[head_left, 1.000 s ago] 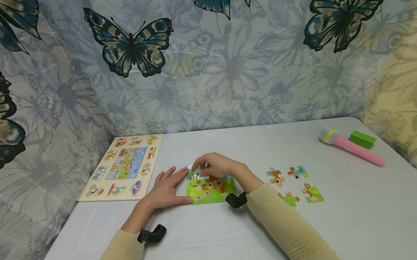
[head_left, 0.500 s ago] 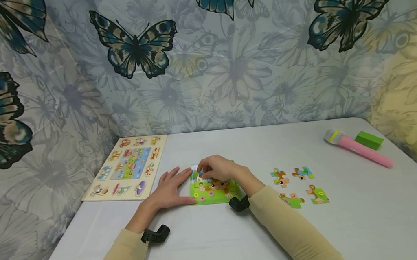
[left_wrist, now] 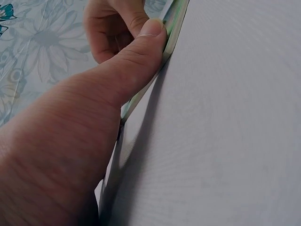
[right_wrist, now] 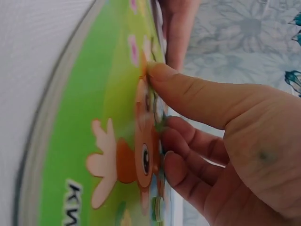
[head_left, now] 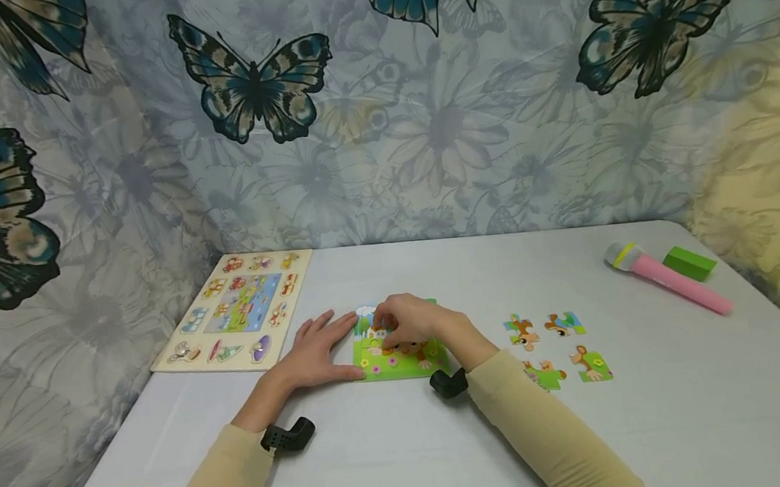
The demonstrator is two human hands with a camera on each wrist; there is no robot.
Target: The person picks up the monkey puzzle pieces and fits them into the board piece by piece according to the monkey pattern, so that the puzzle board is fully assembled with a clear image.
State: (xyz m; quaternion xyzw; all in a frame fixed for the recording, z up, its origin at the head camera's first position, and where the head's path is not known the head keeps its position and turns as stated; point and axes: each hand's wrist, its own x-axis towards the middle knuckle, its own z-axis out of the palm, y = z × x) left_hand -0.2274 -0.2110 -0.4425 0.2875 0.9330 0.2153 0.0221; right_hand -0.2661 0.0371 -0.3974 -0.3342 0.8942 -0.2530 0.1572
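A small monkey puzzle board lies on the table before the person, green along its near edge. The left hand rests beside it with straight, spread fingers; its thumb touches the board's edge in the left wrist view. Over the board's middle is the right hand, its thumb and bent fingers spanning a puzzle piece on the monkey picture, in the right wrist view. The hand hides part of this piece. Several loose puzzle pieces lie to the right, one partly behind the sleeve.
A larger cream puzzle board with vehicle and toy pictures lies at the back left. At the back right are a pink toy microphone and a green block. The white table meets a butterfly-patterned cloth behind.
The right hand has shifted slightly nearer and to the right over the board, its thumb lower on the monkey picture. The left hand stays put. The head view has shifted a little.
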